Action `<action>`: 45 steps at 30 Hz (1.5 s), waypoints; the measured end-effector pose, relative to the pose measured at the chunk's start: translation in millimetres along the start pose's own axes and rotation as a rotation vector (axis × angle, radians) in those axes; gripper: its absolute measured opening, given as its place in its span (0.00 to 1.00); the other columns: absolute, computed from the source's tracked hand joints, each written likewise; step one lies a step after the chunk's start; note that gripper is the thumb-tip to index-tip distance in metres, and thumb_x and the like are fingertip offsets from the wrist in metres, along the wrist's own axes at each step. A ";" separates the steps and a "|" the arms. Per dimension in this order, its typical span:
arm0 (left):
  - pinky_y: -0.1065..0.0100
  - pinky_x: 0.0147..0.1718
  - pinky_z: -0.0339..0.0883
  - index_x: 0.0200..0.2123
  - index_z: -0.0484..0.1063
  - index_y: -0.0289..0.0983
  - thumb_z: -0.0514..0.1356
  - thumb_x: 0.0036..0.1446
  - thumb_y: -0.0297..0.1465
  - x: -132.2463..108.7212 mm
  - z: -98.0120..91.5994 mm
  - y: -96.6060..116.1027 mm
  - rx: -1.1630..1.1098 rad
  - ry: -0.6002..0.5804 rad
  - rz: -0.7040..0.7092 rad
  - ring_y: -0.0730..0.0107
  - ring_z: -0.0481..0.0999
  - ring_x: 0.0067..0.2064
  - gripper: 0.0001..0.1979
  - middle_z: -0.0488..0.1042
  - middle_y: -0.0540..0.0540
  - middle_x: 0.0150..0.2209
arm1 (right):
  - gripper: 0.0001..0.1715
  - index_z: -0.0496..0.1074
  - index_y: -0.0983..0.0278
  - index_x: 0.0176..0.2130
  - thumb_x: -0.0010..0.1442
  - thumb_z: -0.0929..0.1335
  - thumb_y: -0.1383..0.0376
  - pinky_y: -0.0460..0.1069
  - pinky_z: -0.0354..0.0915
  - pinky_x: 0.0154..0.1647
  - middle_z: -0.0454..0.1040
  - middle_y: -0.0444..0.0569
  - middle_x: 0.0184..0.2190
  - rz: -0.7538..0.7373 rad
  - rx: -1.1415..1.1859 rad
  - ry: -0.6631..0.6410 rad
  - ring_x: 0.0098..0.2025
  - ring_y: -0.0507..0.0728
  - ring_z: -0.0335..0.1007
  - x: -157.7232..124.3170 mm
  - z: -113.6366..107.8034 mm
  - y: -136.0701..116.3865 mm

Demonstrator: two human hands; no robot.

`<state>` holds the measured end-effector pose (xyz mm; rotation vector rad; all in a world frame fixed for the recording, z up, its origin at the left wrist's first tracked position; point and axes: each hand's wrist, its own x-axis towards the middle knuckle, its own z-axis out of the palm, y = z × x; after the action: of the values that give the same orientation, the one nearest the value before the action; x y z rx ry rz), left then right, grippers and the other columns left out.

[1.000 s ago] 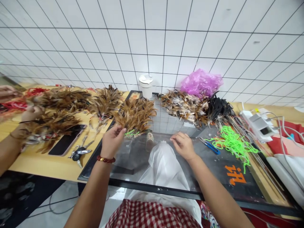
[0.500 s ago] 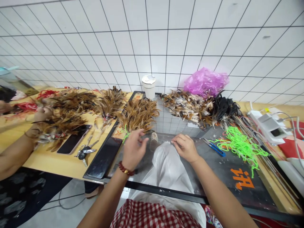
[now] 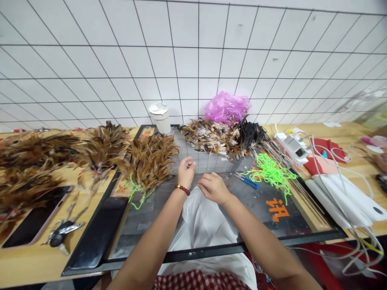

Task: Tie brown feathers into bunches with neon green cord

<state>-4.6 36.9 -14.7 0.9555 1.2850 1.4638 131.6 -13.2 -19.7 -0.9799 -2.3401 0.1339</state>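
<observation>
My left hand (image 3: pixel 186 173), a beaded bracelet at its wrist, is over the dark glass tabletop with its fingers curled in; a small dark spot shows between them, too small to name. Close beside it, my right hand (image 3: pixel 214 187) has thumb and fingers pressed together just above the peak of a white sheet (image 3: pixel 202 221). Whatever is in that pinch is hidden. The sheet drapes from there over the table's front edge. Left of my hands lies a bundle of brown feathers (image 3: pixel 154 157), with green yarn (image 3: pixel 136 191) at its base.
Beyond my hands are mottled feathers (image 3: pixel 208 137), black feathers (image 3: pixel 252 135), a pink plastic bag (image 3: pixel 228 106) and a white cup (image 3: pixel 161 117). Blue thread snips (image 3: pixel 248 181) and green yarn (image 3: pixel 273 173) lie right. Phones (image 3: pixel 98 231), keys (image 3: pixel 62 231) and more feathers lie left.
The view has turned right. My left hand has moved forward and nearer my right hand, its fingers now curled. The short cylindrical piece between my hands no longer shows.
</observation>
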 end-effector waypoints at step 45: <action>0.73 0.27 0.63 0.43 0.62 0.36 0.62 0.47 0.25 1.3 -19.0 3.5 -0.433 -0.034 -0.149 0.78 0.70 0.26 0.19 0.70 0.50 0.31 | 0.17 0.76 0.65 0.36 0.60 0.59 0.73 0.62 0.44 0.49 0.76 0.59 0.36 0.346 -0.607 -0.237 0.47 0.65 0.59 89.0 -23.3 89.6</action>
<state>-23.6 33.1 -14.1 0.5821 0.9369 1.5176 150.8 108.9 15.1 -1.7417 -2.4499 -0.3680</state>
